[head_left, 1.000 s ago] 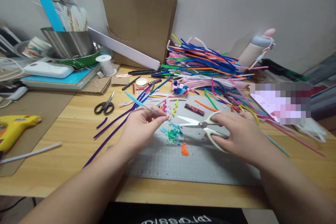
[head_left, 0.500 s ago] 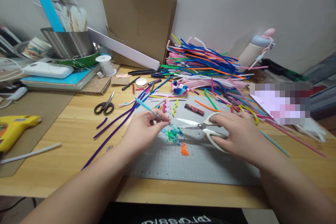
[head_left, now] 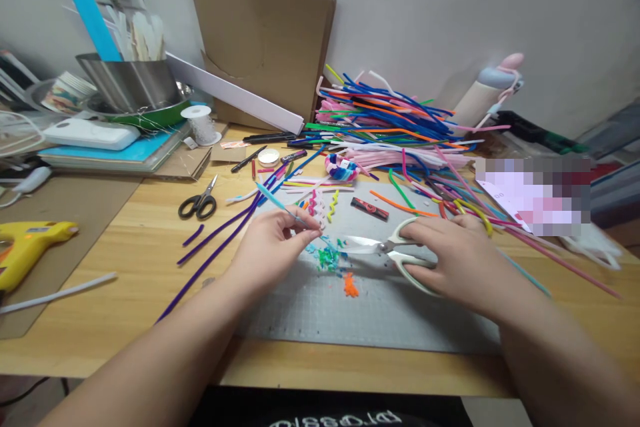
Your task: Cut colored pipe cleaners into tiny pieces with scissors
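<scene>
Pinched between the thumb and fingers of my left hand [head_left: 275, 240] is a light blue pipe cleaner [head_left: 270, 195], its short end pointing down to the right. My right hand [head_left: 450, 257] grips white-handled scissors [head_left: 383, 247], fingers through the loops. Their blades point left, just right of the pipe cleaner's end and apart from my left fingers. Below the blades lie green and blue snippets [head_left: 327, 258] and a small orange heap [head_left: 351, 285], both on the grey cutting mat [head_left: 320, 323]. Crimped yellow [head_left: 333, 207] and pink [head_left: 314, 203] pieces rest beyond my left hand.
A large pile of pipe cleaners [head_left: 390, 120] lies at the back. Black scissors [head_left: 199, 200], purple pipe cleaners [head_left: 215, 237] and a yellow glue gun [head_left: 35, 240] are on the left. A dark red tube-like piece [head_left: 370, 208] sits on the mat. A bottle [head_left: 483, 93] stands back right.
The scissors' blades have come closer together and moved slightly. My left hand has shifted a little to the left with the pipe cleaner.
</scene>
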A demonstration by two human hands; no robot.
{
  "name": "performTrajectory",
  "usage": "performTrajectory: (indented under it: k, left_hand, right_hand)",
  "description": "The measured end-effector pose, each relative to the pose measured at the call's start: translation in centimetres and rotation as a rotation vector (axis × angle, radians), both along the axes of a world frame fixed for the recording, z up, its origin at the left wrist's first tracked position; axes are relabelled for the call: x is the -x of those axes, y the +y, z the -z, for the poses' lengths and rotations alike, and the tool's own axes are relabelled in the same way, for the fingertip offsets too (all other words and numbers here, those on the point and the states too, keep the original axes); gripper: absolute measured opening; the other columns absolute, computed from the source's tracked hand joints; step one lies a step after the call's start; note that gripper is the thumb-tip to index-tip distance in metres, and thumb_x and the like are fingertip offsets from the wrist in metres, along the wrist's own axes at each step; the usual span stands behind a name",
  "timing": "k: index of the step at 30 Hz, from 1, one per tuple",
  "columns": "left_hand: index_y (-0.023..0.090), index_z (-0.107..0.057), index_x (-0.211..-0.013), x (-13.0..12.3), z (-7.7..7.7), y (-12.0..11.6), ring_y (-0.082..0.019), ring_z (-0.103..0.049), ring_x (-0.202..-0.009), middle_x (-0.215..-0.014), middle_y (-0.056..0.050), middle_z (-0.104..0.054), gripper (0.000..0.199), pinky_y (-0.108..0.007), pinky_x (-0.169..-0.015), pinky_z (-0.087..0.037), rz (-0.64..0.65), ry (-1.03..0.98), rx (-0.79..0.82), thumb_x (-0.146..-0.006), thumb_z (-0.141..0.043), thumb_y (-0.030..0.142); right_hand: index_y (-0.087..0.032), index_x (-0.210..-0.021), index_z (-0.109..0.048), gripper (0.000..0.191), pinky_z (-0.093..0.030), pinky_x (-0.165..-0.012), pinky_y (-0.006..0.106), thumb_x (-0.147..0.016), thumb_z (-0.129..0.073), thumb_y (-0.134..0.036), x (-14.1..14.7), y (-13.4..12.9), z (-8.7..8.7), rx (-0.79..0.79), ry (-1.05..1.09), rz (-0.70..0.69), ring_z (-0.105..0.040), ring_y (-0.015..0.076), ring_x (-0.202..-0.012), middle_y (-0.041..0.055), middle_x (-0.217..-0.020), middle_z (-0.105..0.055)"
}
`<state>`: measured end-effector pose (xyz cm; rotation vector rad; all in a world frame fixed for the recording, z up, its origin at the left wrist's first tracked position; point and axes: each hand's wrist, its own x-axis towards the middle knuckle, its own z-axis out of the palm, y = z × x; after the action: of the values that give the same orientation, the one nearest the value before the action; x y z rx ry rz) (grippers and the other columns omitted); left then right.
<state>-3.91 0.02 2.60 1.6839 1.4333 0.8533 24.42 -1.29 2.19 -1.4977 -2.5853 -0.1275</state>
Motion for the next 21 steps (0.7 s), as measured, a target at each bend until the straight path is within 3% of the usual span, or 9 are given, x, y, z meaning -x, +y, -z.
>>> performTrajectory:
  k: [21]
  left_hand:
    - [0.020,-0.073,-0.077,0.04,0.13,0.02,-0.016,-0.059,-0.067,-0.081,-0.003,-0.072,0.014,-0.029,-0.060,-0.043,-0.003,-0.025,-0.023,-0.077,-0.064,0.030]
  right_hand:
    - [-0.025,-0.093,-0.059,0.019,-0.032,-0.076,0.038,-0.077,-0.062,-0.035,-0.05,-0.06,-0.10,0.000,0.014,-0.003,-0.063,0.0248,-0.091,0.0026,-0.101,-0.070]
